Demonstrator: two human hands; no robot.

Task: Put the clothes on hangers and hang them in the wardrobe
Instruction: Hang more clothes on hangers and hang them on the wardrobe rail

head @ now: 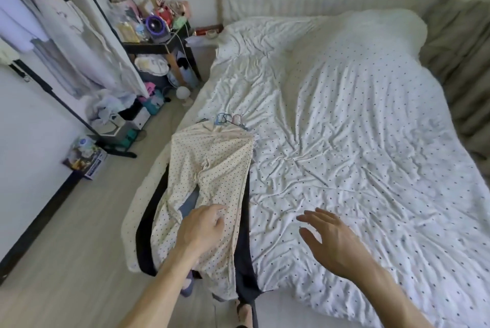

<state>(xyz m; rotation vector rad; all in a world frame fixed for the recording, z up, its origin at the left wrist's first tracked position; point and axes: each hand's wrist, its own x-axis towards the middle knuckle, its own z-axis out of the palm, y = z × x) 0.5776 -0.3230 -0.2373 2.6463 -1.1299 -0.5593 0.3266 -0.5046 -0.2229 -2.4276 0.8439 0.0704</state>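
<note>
Two bare hands reach in from the near edge. The left hand (202, 229) rests palm-down on the lower part of the cream polka-dot pyjama trousers (209, 184), fingers loosely curled against the cloth; whether it pinches the fabric cannot be told. The right hand (331, 240) hovers over the bedsheet (358, 128) just right of the pile, fingers spread wide and holding nothing.

One pair of dotted trousers lies on top of a stack at the bed's left edge, legs hanging over the near corner. Beneath it show at least one dark garment (245, 242) and a strip of blue denim (189, 203). At the waistband's far end a small cluster of hanger hooks (230, 119) pokes out, blue and pink; their exact count is unclear.

The rest of the bed, to the right and beyond, is rumpled open sheet. Left of the bed runs a strip of bare floor (79, 234). Farther left stands one clothes rack (53, 43) with pale garments hanging, and beyond it one cluttered black side table (159, 46).
</note>
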